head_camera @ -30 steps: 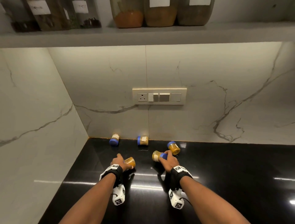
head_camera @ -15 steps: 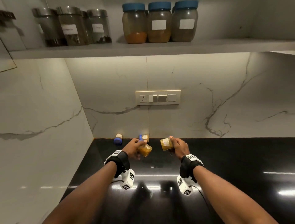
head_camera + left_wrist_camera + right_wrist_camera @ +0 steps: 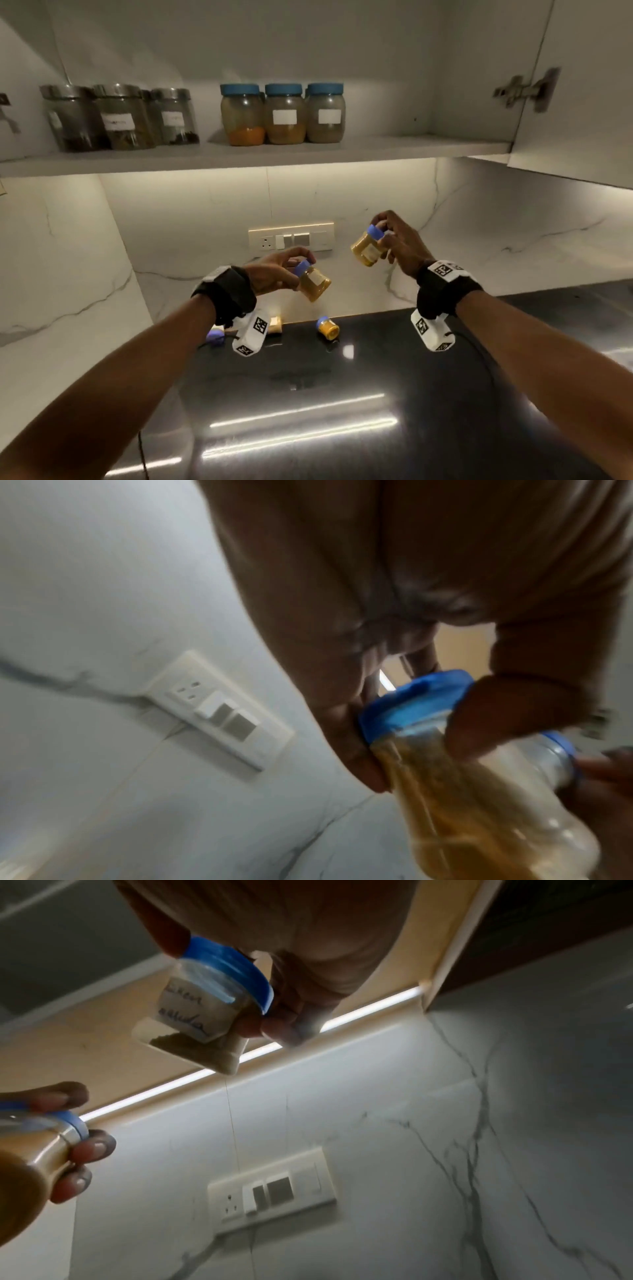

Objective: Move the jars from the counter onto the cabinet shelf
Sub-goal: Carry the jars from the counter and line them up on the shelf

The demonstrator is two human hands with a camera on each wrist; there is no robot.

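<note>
Midway through the carry, both hands are lifting jars off the counter (image 3: 342,394) toward the shelf (image 3: 394,145). Left hand (image 3: 274,274) pinches the lid of a tilted jar (image 3: 313,282); right hand (image 3: 399,241), higher, grips another jar (image 3: 366,248) by its lid. Next, I judge, each must be raised, righted and set on the bare shelf at right. Other jars lie on the counter.

Two tilted blue-lidded jars (image 3: 313,282) (image 3: 368,248) aloft
</note>
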